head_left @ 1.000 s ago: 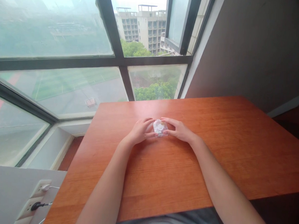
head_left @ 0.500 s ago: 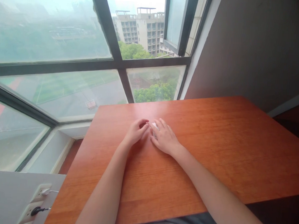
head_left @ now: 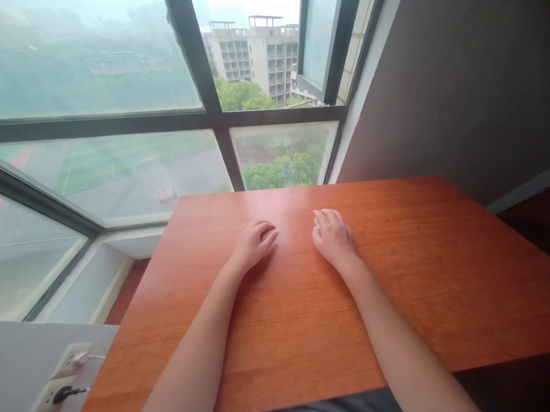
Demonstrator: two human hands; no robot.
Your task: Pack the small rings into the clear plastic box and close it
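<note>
Over the far part of the brown wooden table (head_left: pixel 287 317), my left hand (head_left: pixel 255 245) has its fingers curled towards the thumb. Something pale seems to show in the gap between them, but I cannot make out what it is. To its right, and apart from it, my right hand (head_left: pixel 335 237) is closed, knuckles up. A small whitish thing (head_left: pixel 318 223) shows at its finger edge; the fingers cover most of it, so its kind is hidden.
Dark-framed windows (head_left: pixel 168 123) stand beyond the table's far and left edges. A wall socket (head_left: pixel 66 373) with a white plug and a black plug is at lower left. A grey wall (head_left: pixel 447 86) rises at the right.
My right hand has moved right, away from my left hand, and its fingers have curled in. The small white thing has left the spot between the hands. My left hand has barely moved.
</note>
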